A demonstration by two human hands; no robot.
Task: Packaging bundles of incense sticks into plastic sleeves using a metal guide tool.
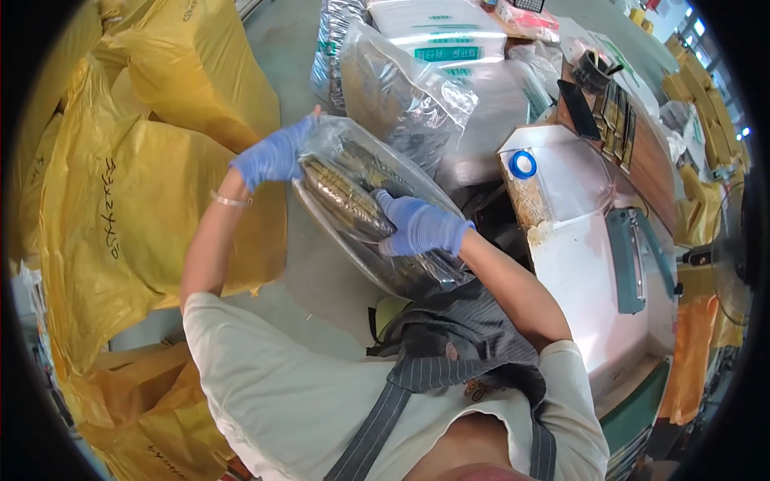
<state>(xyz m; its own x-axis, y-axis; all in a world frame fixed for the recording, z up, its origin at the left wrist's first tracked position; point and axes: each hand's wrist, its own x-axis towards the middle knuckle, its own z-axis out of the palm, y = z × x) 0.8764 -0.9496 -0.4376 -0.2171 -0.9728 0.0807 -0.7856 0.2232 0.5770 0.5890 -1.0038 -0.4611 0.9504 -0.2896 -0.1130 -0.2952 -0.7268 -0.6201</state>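
A large clear plastic bag [370, 147] is held tilted in front of my body, with dark and gold shiny contents. My left hand [277, 152], in a blue glove, grips the bag's far left edge, its fingers partly hidden behind the plastic. My right hand [423, 226], gloved alike, has its fingers closed on the near end of a long gold-and-black wrapped bundle [341, 195] at the bag. Whether this bundle lies wholly inside the plastic I cannot tell. The bag's lower end reaches my striped apron [473, 325].
Big yellow sacks [172, 200] fill the left side. Ahead stand a clear bag with dark contents [393, 88] and white wrapped packs [449, 32]. On the right, a white worktop [577, 248] carries a blue tape roll [523, 164] and a grey-green bag sealer [626, 260].
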